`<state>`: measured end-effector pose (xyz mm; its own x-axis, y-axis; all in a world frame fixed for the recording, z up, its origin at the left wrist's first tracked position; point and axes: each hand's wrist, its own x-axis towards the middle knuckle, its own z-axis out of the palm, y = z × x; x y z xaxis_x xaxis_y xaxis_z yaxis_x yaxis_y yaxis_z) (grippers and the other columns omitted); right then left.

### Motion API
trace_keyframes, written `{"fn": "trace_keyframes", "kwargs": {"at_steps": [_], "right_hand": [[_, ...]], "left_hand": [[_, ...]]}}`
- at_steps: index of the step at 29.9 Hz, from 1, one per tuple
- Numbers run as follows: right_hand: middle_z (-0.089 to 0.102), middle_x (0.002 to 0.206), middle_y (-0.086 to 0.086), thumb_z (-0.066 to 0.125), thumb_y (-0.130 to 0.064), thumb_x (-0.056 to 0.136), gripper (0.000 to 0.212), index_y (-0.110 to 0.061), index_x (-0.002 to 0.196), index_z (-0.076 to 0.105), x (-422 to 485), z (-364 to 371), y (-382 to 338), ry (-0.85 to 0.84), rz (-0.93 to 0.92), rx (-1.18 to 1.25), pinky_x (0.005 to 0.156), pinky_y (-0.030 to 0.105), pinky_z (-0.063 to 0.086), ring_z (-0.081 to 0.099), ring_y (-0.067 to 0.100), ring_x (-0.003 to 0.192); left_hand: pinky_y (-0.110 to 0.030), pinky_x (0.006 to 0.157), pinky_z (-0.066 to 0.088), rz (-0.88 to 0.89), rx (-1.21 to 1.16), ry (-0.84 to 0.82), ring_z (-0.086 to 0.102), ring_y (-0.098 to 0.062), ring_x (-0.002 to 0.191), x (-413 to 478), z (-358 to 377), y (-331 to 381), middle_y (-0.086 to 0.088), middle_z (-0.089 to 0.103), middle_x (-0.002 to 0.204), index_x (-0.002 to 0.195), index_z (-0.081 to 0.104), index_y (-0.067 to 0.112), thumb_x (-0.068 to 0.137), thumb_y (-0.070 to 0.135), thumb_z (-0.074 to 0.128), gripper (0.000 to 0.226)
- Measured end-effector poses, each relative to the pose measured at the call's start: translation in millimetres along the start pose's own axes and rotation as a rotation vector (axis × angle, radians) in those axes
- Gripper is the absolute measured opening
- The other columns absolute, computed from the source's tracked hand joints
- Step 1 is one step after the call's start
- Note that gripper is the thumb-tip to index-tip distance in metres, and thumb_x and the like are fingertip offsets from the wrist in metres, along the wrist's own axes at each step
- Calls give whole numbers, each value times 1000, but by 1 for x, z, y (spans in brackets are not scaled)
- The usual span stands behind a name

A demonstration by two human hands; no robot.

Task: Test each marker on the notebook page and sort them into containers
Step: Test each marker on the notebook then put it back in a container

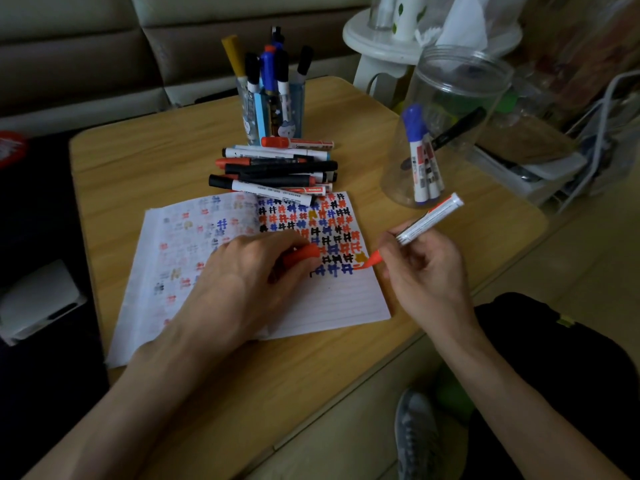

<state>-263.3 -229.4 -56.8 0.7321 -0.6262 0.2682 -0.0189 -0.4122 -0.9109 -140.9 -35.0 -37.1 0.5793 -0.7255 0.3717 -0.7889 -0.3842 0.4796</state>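
An open notebook [329, 299] lies on the wooden table [145, 161], its right page filled with red, blue and black marks. My right hand [422, 271] grips an uncapped red marker [426, 220], its red tip touching the page at the end of the lowest row of marks. My left hand [249, 271] rests on the notebook and holds the red cap [301, 255]. A pile of markers [277, 168] lies behind the notebook. A blue pen cup [273, 109] holds several markers upright. A clear jar [440, 133] at the right holds a few markers.
A white round stand [381, 39] with items sits behind the clear jar. Wire racks and clutter fill the right side. A sofa runs along the back. A white object [38, 299] lies at the left off the table. My knee and shoe show at lower right.
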Motion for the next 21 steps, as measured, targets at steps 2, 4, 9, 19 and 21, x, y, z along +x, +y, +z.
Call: {"fn": "trace_keyframes", "kwargs": {"at_steps": [2,4,9,19,21], "right_hand": [[66,66,-1,69,-16,97,10,-18,88,66,0,-1,1,13,7,11,55,25,51,63,15,60],[66,63,-7,69,-14,97,9,-13,88,68,1,-1,1,5,39,51,54,19,47,62,7,57],[68,67,-2,70,-20,96,11,-13,88,68,0,0,0,-41,26,23,56,26,51,67,14,63],[67,64,-6,68,-19,98,12,-12,88,66,-1,-2,-3,-8,69,25,54,23,50,64,9,60],[67,67,-1,68,-21,97,13,-13,86,66,-1,-1,-2,-13,44,-29,57,30,53,65,18,63]], "left_hand": [[-35,71,58,-2,-2,-3,68,-10,81,0,0,0,8,75,101,114,70,29,97,53,54,34],[-33,69,58,1,3,-6,67,-9,80,0,-1,0,9,75,99,114,69,29,97,54,53,34],[-35,70,58,-7,6,-21,67,-10,79,-1,-3,1,8,74,99,114,69,29,97,52,54,33],[-40,77,59,31,-23,13,67,-13,93,1,-1,-1,5,69,113,125,68,21,99,41,55,35],[-39,78,59,44,-33,15,66,-13,93,0,-1,-1,5,68,114,126,67,20,100,41,53,37]]}}
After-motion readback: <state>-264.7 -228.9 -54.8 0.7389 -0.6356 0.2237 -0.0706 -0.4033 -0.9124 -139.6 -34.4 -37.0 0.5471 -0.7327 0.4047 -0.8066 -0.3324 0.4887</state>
